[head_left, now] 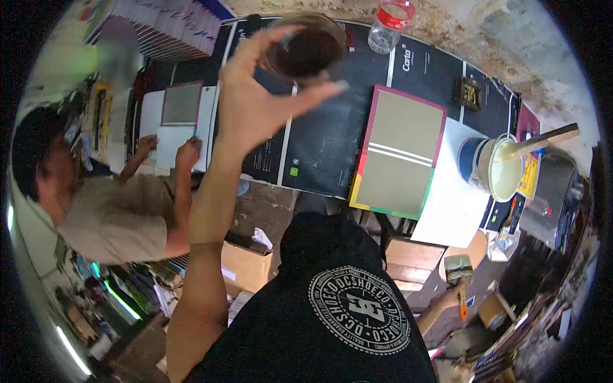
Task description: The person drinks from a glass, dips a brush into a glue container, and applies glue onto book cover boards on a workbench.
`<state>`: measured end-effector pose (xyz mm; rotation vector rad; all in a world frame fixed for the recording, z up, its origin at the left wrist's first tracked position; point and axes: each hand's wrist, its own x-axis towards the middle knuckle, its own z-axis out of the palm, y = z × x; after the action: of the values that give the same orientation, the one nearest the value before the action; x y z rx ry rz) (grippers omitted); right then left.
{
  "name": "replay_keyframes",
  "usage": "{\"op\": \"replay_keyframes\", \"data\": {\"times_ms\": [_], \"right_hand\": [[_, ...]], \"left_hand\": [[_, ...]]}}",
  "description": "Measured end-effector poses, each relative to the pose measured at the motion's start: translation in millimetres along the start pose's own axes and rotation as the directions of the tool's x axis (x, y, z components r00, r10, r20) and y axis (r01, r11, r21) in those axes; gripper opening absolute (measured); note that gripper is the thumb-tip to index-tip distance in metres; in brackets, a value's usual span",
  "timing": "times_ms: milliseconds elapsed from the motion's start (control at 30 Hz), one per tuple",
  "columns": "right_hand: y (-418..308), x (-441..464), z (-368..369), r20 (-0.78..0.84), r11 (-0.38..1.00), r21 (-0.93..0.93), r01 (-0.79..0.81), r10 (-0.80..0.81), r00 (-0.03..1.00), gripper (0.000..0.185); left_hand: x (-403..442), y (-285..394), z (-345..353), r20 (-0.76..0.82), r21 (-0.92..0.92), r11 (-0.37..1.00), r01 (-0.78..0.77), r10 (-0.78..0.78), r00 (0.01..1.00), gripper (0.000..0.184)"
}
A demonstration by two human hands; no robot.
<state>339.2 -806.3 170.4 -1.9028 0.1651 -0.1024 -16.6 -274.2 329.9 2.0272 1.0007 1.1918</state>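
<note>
1. Landmark: a grey board [403,124] with coloured edges, lying on a black table [319,147].
2. Left hand [252,105], raised to the board's left, grips a glass of dark liquid [308,52] between thumb and fingers.
3. Right hand [447,300], low on the near-right side of the board, is closed round a wide brush [458,269].
4. Right of the board: a white sheet [445,191], then a paint bucket [506,175].
5. Beyond the board: a plastic bottle [386,35].
6. Far left of the board: another person [121,217].
</note>
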Motion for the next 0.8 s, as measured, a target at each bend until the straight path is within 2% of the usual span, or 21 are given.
{"op": "replay_keyframes", "data": {"times_ms": [33,100,133,167,233,267,333,367,400,433,533,633,767,800], "right_hand": [[4,-1,-12,-0.013,0.997,-0.067,-0.040,0.039,0.999,0.037],[12,-7,-37,-0.049,0.971,-0.198,-0.132,0.125,0.991,0.038],[8,-19,-39,-0.092,0.963,-0.179,-0.199,0.185,0.978,0.035],[15,-24,-48,-0.123,0.965,-0.206,-0.162,0.138,0.983,0.032],[8,-44,-59,-0.127,0.971,-0.170,-0.167,0.146,0.981,0.034],[2,-57,-59,-0.169,0.949,-0.227,-0.219,0.182,0.969,0.034],[-21,-82,-43,-0.213,0.960,-0.158,-0.230,0.194,0.958,0.042],[-31,-100,-32,-0.229,0.957,-0.132,-0.257,0.222,0.948,0.046],[-17,-95,-60,-0.201,0.952,-0.200,-0.232,0.192,0.961,0.051],[-1,-91,-81,-0.202,0.948,-0.296,-0.115,0.055,0.978,0.048],[7,-96,-104,-0.277,0.921,-0.330,-0.209,0.118,0.954,0.048],[5,-104,-113,-0.317,0.897,-0.356,-0.263,0.149,0.937,0.047],[3,-110,-118,-0.344,0.874,-0.381,-0.302,0.170,0.924,0.046],[1,-111,-119,-0.345,0.870,-0.385,-0.308,0.173,0.922,0.046]], "left_hand": [[12,-28,4,-0.027,-0.037,0.999,0.036,-0.037,0.999,0.065],[38,-83,6,-0.011,0.038,0.999,0.033,-0.032,0.999,0.048],[51,-102,13,-0.050,-0.062,0.996,0.063,-0.066,0.997,0.043],[61,-132,14,-0.083,0.090,0.995,0.033,-0.025,0.996,0.043],[80,-194,23,-0.143,0.050,0.994,0.096,-0.088,0.986,0.041],[89,-216,29,-0.154,-0.001,0.996,0.090,-0.089,0.984,0.041],[102,-269,39,-0.152,-0.177,0.980,0.094,-0.121,0.981,0.042],[109,-295,41,-0.154,-0.190,0.977,0.093,-0.124,0.980,0.043],[114,-327,43,-0.198,-0.103,0.990,0.092,-0.111,0.974,0.043],[116,-353,45,-0.240,-0.011,0.996,0.090,-0.090,0.967,0.043],[124,-381,61,-0.232,-0.209,0.975,0.079,-0.128,0.964,0.045],[122,-416,67,-0.285,-0.200,0.966,0.163,-0.216,0.934,0.047],[117,-461,65,-0.280,-0.183,0.971,0.153,-0.201,0.939,0.049],[115,-469,68,-0.261,-0.343,0.931,0.126,-0.223,0.939,0.046]]}}
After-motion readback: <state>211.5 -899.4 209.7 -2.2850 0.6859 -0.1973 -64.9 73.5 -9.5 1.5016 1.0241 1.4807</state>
